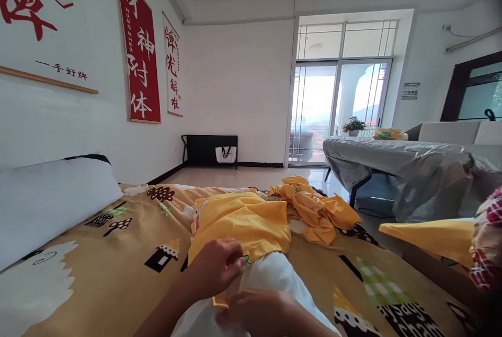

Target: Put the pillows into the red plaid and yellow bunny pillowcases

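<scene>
A yellow pillowcase (243, 219) with a printed pattern lies before me on the bed. White, pillow-like padding (274, 271) comes out of its near end toward me. My left hand (219, 264) is closed at the near edge of the pillowcase, thumb against the fingers, pinching the yellow cloth. Close beside it, my right hand (261, 311) lies over the white padding by a lower flap of the case. Motion smears its fingers, so its grip is unclear.
Crumpled yellow cloths (314, 206) lie on the patterned bedsheet (129, 258). A white roll (55, 201) sits at left. At right, another person's patterned sleeve (488, 243) is near a yellow cloth (431, 237). Beyond stands a plastic-covered table (392, 156).
</scene>
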Tool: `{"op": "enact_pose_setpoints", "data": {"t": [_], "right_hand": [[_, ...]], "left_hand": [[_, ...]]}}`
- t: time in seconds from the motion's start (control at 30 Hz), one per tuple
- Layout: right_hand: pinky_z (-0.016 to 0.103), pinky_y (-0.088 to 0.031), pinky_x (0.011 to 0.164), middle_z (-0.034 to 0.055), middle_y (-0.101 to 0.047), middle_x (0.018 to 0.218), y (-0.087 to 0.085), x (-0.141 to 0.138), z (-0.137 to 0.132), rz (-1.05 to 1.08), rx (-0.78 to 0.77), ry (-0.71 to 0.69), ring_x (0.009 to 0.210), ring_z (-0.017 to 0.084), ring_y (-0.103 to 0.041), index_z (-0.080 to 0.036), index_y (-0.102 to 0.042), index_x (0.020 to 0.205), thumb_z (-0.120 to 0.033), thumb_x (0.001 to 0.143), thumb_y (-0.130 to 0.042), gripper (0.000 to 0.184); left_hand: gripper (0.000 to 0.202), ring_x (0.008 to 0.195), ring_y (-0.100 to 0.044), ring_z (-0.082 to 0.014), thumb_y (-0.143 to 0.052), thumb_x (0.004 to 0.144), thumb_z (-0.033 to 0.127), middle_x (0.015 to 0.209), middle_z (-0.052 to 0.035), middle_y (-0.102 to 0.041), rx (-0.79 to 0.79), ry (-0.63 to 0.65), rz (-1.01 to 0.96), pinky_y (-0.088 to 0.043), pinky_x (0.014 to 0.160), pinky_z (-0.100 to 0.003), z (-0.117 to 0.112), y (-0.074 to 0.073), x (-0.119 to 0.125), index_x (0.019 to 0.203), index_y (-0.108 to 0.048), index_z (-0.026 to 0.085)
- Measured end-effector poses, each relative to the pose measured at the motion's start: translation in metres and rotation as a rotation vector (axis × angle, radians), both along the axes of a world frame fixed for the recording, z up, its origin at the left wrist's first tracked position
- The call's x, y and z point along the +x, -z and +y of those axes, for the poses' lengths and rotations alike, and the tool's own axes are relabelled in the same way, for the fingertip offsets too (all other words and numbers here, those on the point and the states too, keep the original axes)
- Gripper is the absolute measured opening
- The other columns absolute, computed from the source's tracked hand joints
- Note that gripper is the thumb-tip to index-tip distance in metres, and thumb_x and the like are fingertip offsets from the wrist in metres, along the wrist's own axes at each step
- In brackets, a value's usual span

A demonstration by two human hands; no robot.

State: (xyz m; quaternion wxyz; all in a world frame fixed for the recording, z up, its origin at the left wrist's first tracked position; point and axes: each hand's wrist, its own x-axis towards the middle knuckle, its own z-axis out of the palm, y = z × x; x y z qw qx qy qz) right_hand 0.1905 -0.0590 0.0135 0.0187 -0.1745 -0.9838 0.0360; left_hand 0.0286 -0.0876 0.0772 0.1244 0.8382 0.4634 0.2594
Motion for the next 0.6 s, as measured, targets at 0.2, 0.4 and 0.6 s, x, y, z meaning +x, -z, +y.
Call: {"op": "enact_pose_setpoints", "data": {"t": [0.2, 0.4, 0.6], "right_hand": [[0.022, -0.048, 0.066, -0.0004, -0.068, 0.076, -0.006, 0.058, 0.050, 0.443, -0.511, 0.246, 0.070, 0.013, -0.062, -0.018, -0.069, 0.087, -0.014, 0.074, -0.057, 0.018], [0.035, -0.042, 0.094, 0.0070, -0.061, 0.106, 0.031, 0.078, 0.092, 0.740, -0.142, 0.489, 0.103, 0.021, -0.055, -0.019, -0.061, 0.102, -0.006, 0.065, -0.050, 0.041], [0.041, -0.037, 0.096, 0.0079, -0.064, 0.112, 0.045, 0.065, 0.097, 0.673, -0.002, 0.686, 0.107, 0.025, -0.056, -0.020, -0.063, 0.104, -0.008, 0.066, -0.048, 0.043]], "left_hand": [[0.050, 0.096, -0.062, -0.0307, -0.072, 0.063, 0.049, 0.105, -0.0104, -0.067, -0.209, -0.068, 0.408, -0.050, 0.080, -0.037, 0.035, 0.065, -0.003, 0.101, -0.064, 0.018], [0.026, 0.093, -0.065, -0.0302, -0.052, 0.080, 0.022, 0.104, -0.0119, -0.068, -0.246, -0.068, 0.472, -0.050, 0.076, -0.037, 0.037, 0.067, -0.010, 0.103, -0.063, 0.017], [0.023, 0.076, -0.061, -0.0189, -0.039, 0.092, 0.025, 0.084, -0.0033, -0.066, -0.179, 0.034, 0.303, -0.041, 0.065, -0.026, 0.023, 0.040, -0.024, 0.073, -0.052, 0.021]]}}
